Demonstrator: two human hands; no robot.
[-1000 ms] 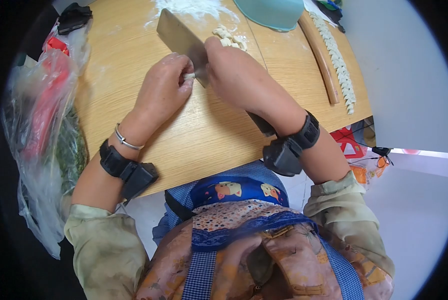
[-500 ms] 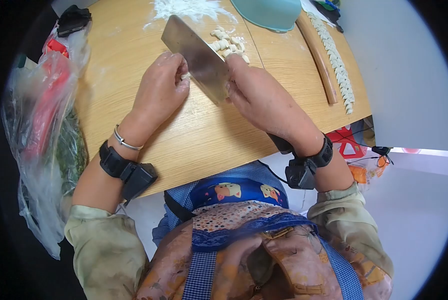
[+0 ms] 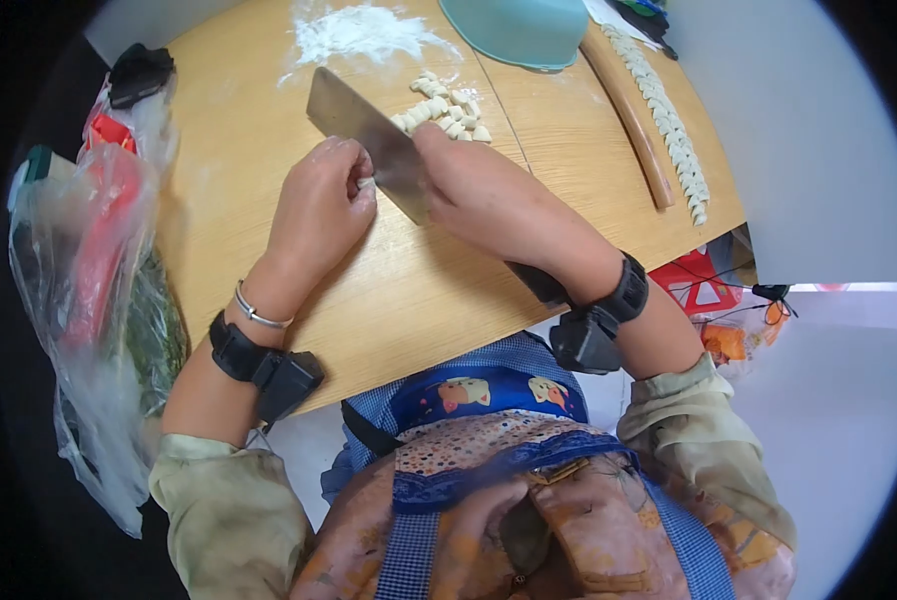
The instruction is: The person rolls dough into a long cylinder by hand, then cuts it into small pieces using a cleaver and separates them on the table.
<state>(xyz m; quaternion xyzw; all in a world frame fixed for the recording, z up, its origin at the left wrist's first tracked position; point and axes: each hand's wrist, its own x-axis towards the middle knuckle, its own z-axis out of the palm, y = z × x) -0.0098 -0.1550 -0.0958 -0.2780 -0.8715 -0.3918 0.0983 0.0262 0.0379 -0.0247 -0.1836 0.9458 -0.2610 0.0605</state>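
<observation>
My right hand (image 3: 473, 185) is closed around the handle end of a wide metal cleaver (image 3: 363, 125), its blade slanting over the table beside my left hand. The fingers of my left hand (image 3: 323, 200) are curled on a pale strip of dough (image 3: 366, 183); only a small bit shows at the fingertips, right by the blade, and the rest is hidden. Just beyond the cleaver lies a loose cluster of small cut dough pieces (image 3: 458, 112), partly covered by the blade and my right hand.
White flour (image 3: 363, 35) is spread at the table's far side. A teal bowl (image 3: 518, 35), a wooden rolling pin (image 3: 628, 120) and a long row of overlapping dough pieces (image 3: 663, 125) lie toward the right. Plastic bags (image 3: 93, 270) with greens crowd the left edge.
Both hands and the cleaver have come slightly closer to my body, and the blade has shifted a little left. The view has moved slightly too.
</observation>
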